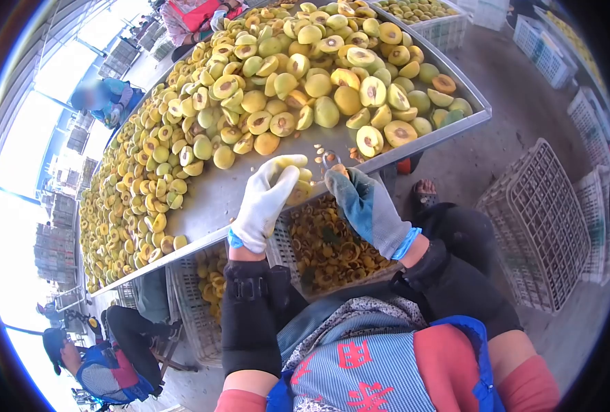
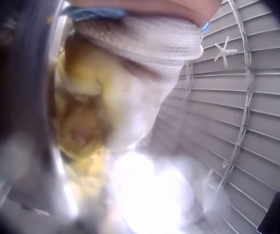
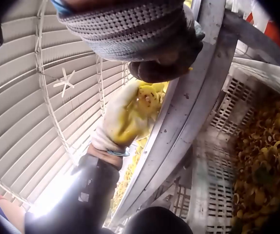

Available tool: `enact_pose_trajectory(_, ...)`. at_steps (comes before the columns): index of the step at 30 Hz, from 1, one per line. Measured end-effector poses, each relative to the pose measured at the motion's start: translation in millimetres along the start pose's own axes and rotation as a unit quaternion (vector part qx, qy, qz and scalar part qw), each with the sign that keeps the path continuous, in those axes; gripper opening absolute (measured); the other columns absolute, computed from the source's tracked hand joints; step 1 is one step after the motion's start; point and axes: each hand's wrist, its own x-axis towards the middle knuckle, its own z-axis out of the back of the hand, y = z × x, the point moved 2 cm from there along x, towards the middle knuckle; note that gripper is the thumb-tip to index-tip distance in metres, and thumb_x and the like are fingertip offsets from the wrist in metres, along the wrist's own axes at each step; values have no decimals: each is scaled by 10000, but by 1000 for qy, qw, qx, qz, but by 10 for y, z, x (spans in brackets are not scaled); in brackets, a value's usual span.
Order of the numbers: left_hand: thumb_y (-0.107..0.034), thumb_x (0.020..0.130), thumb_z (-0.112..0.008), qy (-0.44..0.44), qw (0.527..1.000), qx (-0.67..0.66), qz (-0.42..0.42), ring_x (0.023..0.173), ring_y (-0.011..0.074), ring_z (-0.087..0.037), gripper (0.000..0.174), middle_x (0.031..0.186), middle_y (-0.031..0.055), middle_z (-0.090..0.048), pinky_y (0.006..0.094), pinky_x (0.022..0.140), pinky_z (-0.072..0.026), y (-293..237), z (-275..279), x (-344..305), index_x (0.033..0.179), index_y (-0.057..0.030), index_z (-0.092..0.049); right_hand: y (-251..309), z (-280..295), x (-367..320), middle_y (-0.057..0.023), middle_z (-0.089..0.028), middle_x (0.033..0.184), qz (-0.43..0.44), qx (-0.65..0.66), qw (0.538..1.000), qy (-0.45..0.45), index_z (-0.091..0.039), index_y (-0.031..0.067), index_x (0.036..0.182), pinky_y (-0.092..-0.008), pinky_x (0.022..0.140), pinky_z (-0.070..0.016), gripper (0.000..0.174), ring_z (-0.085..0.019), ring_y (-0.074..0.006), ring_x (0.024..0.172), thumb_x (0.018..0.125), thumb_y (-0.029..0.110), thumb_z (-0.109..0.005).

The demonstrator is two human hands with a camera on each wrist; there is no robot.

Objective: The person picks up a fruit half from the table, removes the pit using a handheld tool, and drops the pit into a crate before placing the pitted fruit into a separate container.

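My left hand (image 1: 267, 199), in a white glove stained yellow, grips a yellow stone fruit half (image 3: 147, 99) with its cut face showing. In the head view the curled fingers partly hide that fruit. Close to its right, my right hand (image 1: 372, 209), in a blue-grey glove, grips a small tool with a metal loop (image 1: 330, 159) at its end; the handle is hidden in the fist. Both hands are over the near edge of a metal table (image 1: 209, 199), which bears a big heap of halved yellow-green stone fruit (image 1: 250, 103). A few loose pits (image 1: 319, 150) lie near the tool.
Below the table edge stands a plastic crate (image 1: 282, 240) of fruit scraps (image 1: 339, 247), with another crate (image 1: 188, 302) to its left. An upturned crate (image 1: 542, 226) stands on the floor at right. Other people (image 1: 113, 364) sit around the table's left and far sides.
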Motion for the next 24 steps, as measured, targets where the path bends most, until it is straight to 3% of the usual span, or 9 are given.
enact_pose_trajectory(6,-144,1019,-571,-49,997,51,25,874,127,-679,275,1050,94,-719,257,760,-554,-26,6,-222,1262,-32,-636,-48,77,12,21,-645,1045,-3,-37,999,15,-630,-24,1186,-158,831,-497,237,-600,-42,953,1050,163,-578)
enact_pose_trajectory(10,-132,990,-612,-209,977,-28,-37,833,105,-671,261,1051,59,-724,256,737,-538,87,314,-8,1236,-56,-655,92,-7,-33,35,-634,996,-7,-21,1000,8,-640,2,1170,-152,723,-481,229,-573,-18,837,1050,189,-584)
enact_pose_trajectory(12,-243,942,-652,-254,945,183,-97,953,222,-691,350,1099,102,-728,327,841,-537,131,586,314,1245,-67,-660,136,-2,-45,44,-623,963,-25,-41,999,-4,-647,18,1158,-153,665,-462,224,-546,-7,768,1052,204,-581)
enact_pose_trajectory(14,-331,902,-670,-248,862,413,-159,1059,298,-679,434,1148,132,-719,381,922,-524,184,793,674,1249,-70,-663,98,10,-28,49,-611,938,-25,-49,998,-5,-649,30,1147,-154,635,-443,221,-519,-1,726,1056,217,-575)
enact_pose_trajectory(16,-448,833,-664,-160,850,499,-61,1246,381,-572,597,1311,182,-638,445,1039,-464,222,757,1007,1316,-99,-628,70,18,-2,52,-603,920,-20,-53,998,-8,-649,35,1137,-155,621,-434,220,-505,0,704,1058,226,-570)
enact_pose_trajectory(18,-478,822,-657,-163,784,599,-2,1287,371,-535,670,1413,200,-559,451,1074,-433,190,510,1061,1377,-112,-578,39,-6,-11,54,-599,911,-14,-51,999,-8,-646,33,1130,-155,624,-434,222,-506,-2,703,1059,229,-568)
enact_pose_trajectory(19,-475,824,-651,-150,767,623,39,1299,367,-524,673,1422,200,-548,457,1078,-428,138,391,1099,1385,-113,-569,67,-8,-13,8,-675,976,-27,-66,997,-15,-652,-29,1115,-196,803,-486,205,-584,-38,904,1042,153,-590)
enact_pose_trajectory(20,-472,825,-645,-133,748,645,82,1312,362,-513,677,1430,200,-538,463,1083,-423,148,338,1110,1394,-115,-559,46,-5,-4,4,-678,975,-17,-58,998,-14,-653,-28,1116,-199,800,-488,201,-586,-40,902,1041,148,-591)
enact_pose_trajectory(24,-383,828,-644,-76,791,607,7,1138,432,-610,654,1242,218,-636,467,992,-483,426,440,1064,1406,-102,-524,-6,-10,-9,-7,-694,972,-24,-27,999,-22,-658,-28,1103,-214,776,-496,186,-593,-44,894,1038,134,-592)
